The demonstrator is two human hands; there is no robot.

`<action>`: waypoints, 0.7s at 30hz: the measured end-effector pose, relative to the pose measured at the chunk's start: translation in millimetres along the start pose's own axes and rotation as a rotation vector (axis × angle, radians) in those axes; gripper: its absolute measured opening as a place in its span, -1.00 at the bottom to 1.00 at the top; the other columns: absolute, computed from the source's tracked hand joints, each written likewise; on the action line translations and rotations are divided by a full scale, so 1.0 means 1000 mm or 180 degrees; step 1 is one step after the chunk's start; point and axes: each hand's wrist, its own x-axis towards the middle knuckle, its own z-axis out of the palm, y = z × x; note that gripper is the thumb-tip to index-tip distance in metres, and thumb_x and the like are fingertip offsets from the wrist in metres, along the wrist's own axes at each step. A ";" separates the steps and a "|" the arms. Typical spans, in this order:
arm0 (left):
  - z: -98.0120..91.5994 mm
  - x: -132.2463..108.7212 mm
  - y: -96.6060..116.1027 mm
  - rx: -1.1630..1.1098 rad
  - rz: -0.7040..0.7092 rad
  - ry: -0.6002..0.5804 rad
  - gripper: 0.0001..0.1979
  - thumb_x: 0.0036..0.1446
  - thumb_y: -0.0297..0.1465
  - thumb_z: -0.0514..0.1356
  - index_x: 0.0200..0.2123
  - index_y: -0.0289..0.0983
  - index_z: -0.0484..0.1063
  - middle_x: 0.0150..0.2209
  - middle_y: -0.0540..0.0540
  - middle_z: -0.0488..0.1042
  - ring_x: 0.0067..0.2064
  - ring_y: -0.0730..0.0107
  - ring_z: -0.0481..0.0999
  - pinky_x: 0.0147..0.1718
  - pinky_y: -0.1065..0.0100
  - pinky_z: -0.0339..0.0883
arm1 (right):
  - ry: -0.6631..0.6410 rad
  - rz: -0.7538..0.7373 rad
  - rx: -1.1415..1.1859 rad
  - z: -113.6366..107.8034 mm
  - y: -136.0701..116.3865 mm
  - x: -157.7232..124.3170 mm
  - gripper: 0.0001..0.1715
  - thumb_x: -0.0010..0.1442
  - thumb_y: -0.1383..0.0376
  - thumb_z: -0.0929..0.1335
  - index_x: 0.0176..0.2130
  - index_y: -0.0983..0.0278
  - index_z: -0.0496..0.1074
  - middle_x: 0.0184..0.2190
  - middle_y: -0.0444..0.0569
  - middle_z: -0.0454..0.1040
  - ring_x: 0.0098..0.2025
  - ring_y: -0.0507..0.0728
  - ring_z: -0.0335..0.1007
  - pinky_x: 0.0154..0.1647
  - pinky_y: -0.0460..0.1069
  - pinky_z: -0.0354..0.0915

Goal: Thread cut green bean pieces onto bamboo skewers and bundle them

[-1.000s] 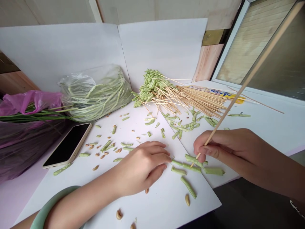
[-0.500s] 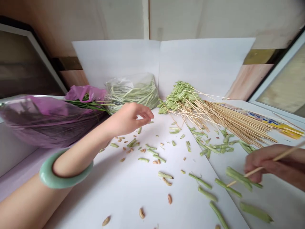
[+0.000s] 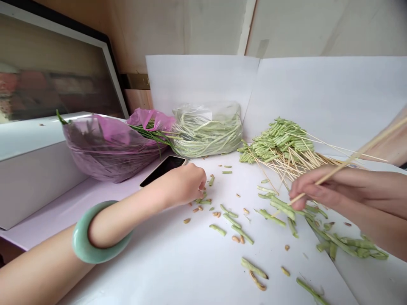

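Observation:
My left hand (image 3: 187, 183), with a green bangle (image 3: 81, 237) on its wrist, is lowered onto the white paper. Its fingers are pinched down at short pieces of green bean (image 3: 203, 201); whether one is between them is hidden. My right hand (image 3: 321, 186) grips a thin bamboo skewer (image 3: 348, 162), slanting down to the left. Near the skewer's tip are bean pieces (image 3: 280, 205); I cannot tell which are threaded on it. Loose bean seeds (image 3: 235, 239) and cut pieces (image 3: 242, 234) lie scattered between my hands.
A purple bag of greens (image 3: 108, 156) and a clear bag of long beans (image 3: 208, 131) stand at the back. Right of them lies a pile of skewered beans (image 3: 281, 137). A phone (image 3: 163, 168) lies behind my left forearm. White paper (image 3: 203, 76) lines the back.
The view has swung left, bringing the phone into sight. My left hand has come down from above the paper to the bean pieces, its fingers closing. My right hand still holds the skewer.

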 end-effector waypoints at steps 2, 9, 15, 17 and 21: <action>0.005 0.000 0.000 0.0061 0.0039 -0.0012 -0.81 -0.02 -0.47 0.18 -0.32 -0.26 0.56 -0.38 -0.12 0.53 -0.42 0.33 0.46 -0.49 0.40 0.16 | -0.0294 -0.0213 0.0177 0.012 -0.004 0.015 -0.74 0.24 0.11 0.32 -0.44 0.09 0.49 -0.42 -0.17 0.53 -0.42 0.02 0.50 -0.56 -0.23 0.39; 0.027 0.002 -0.009 -0.0278 0.0381 -0.0052 -0.82 -0.05 -0.56 0.11 -0.42 -0.24 0.49 -0.39 -0.06 0.52 -0.39 0.34 0.46 -0.49 0.40 0.15 | -0.0454 -0.0296 0.0726 0.040 -0.013 0.042 -0.79 0.27 0.25 0.31 -0.40 0.14 0.47 -0.43 -0.18 0.52 -0.38 0.01 0.49 -0.44 -0.19 0.41; 0.042 0.006 -0.011 -0.0723 0.0700 0.0233 -0.84 0.01 -0.49 0.11 -0.37 -0.21 0.48 -0.35 -0.03 0.52 -0.27 0.32 0.46 -0.34 0.38 0.21 | 0.0137 -0.0660 0.0664 0.053 -0.016 0.053 -0.77 0.28 0.36 0.30 -0.39 0.11 0.44 -0.45 -0.26 0.49 -0.35 -0.05 0.45 -0.32 -0.20 0.39; 0.043 0.006 -0.010 -0.0826 0.0746 0.0213 -0.86 0.01 -0.49 0.12 -0.38 -0.21 0.47 -0.36 -0.02 0.51 -0.29 0.35 0.45 -0.34 0.40 0.21 | 0.0468 -0.0644 0.0761 0.057 -0.016 0.052 -0.75 0.29 0.37 0.29 -0.39 0.10 0.43 -0.49 -0.26 0.47 -0.42 -0.06 0.41 -0.38 -0.19 0.38; 0.046 0.006 -0.008 -0.1190 0.0911 0.0192 -0.90 0.02 -0.51 0.14 -0.41 -0.25 0.45 -0.41 0.01 0.48 -0.36 0.44 0.40 -0.40 0.46 0.17 | 0.0302 -0.0430 0.0886 0.066 -0.012 0.044 -0.74 0.28 0.39 0.28 -0.36 0.05 0.43 -0.50 -0.27 0.46 -0.44 -0.04 0.40 -0.43 -0.17 0.39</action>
